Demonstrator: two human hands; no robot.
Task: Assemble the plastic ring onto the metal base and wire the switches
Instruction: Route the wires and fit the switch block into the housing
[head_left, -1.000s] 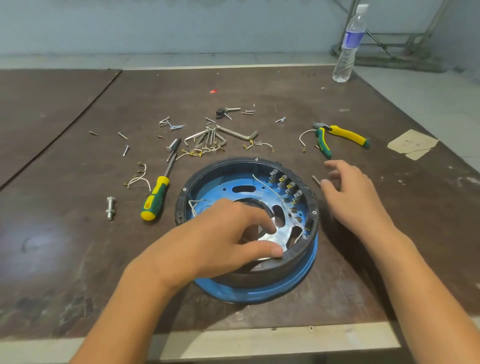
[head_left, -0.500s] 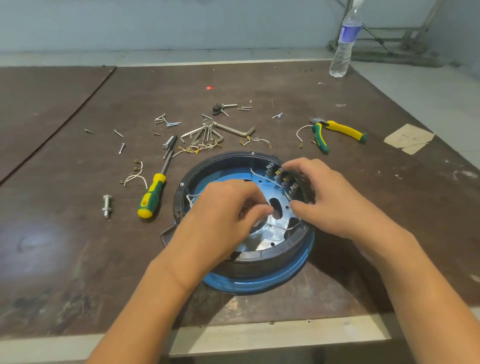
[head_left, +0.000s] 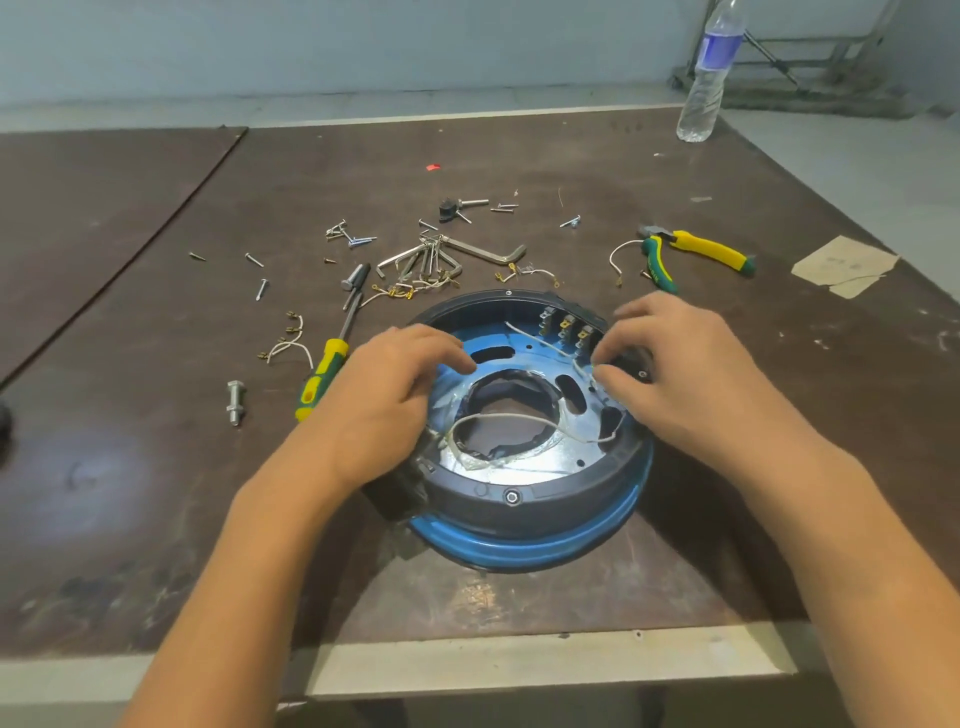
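Wiring is looking barely begun. The plastic ring (head_left: 511, 496) is already sitting on top of the metal base (head_left: 524, 551), and the switches (head_left: 566, 327) are standing in a row at the base's far right. One white wire (head_left: 498, 418) is looping over the base's centre hole, while loose wires (head_left: 285, 345) are lying left of the base. The right hand (head_left: 685, 374) is pinching that wire at the base's right. The left hand (head_left: 384, 395) is lying over the base's left side with fingers bent; I cannot tell whether it is gripping. The bottle (head_left: 709, 78) beyond the base is showing no readable label.

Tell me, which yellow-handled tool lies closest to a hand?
The screwdriver, right beside the left hand; the pliers lie farther back, clear of the right hand.
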